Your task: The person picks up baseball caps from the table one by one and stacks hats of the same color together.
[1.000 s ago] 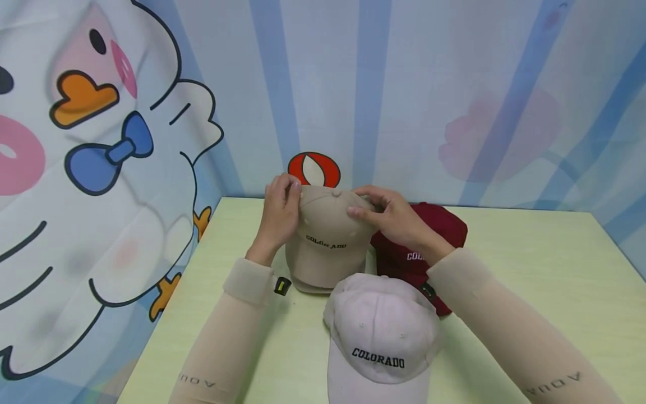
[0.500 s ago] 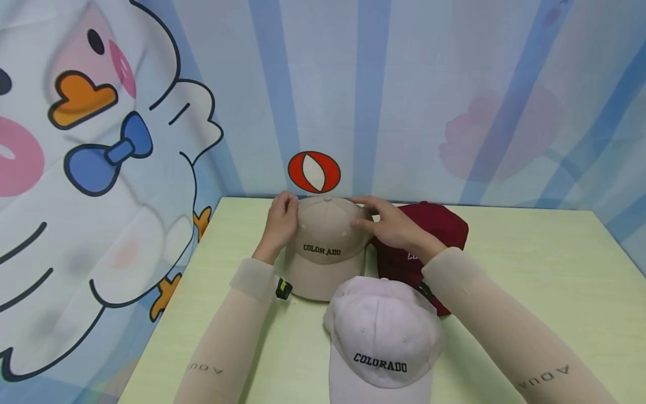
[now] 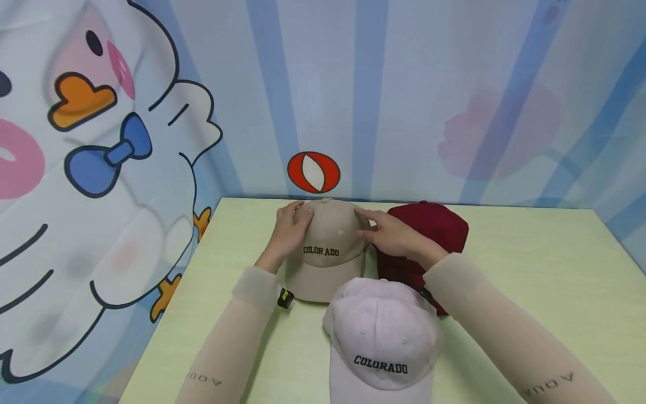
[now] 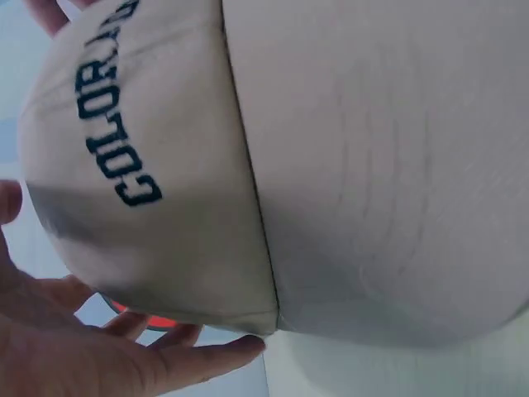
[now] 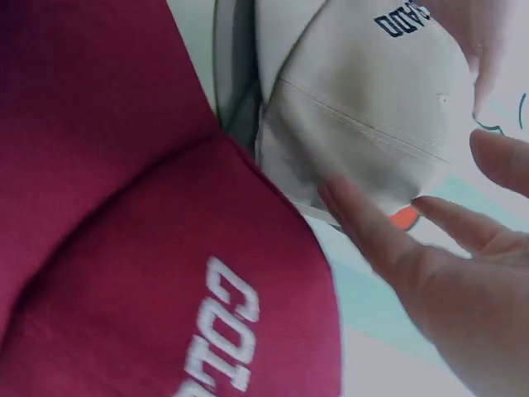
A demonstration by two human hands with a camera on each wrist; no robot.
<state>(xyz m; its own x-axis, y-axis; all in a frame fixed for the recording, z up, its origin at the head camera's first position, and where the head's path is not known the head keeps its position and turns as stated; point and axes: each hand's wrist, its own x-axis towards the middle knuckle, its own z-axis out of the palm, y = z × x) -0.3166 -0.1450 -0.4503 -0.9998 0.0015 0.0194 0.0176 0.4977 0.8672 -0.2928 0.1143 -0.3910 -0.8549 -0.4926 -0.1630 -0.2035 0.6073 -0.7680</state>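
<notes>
A beige baseball cap [image 3: 333, 233] with dark COLORADO lettering sits upright at the back of the table, its brim toward me. My left hand [image 3: 287, 233] lies against the left side of its crown. In the left wrist view, those fingers [image 4: 194, 361] are nearly straight along the cap's edge. On the other side of the crown, my right hand [image 3: 396, 234] has its fingers spread. The right wrist view shows a fingertip [image 5: 339, 197] at the beige cloth. Partly behind my right hand is a dark red cap [image 3: 436, 224] with white lettering.
A pale pinkish-white COLORADO cap [image 3: 381, 325] lies in front, overlapping the lower part of the red one. The light yellow table [image 3: 545, 269] extends right and meets a printed cloth backdrop [image 3: 323, 84] at the rear. A cartoon-bird cloth [image 3: 151, 224] borders the left.
The beige cap has come down and tipped back level onto the table. My grip has loosened: the left hand has slid right onto the crown, and the right fingers have spread.
</notes>
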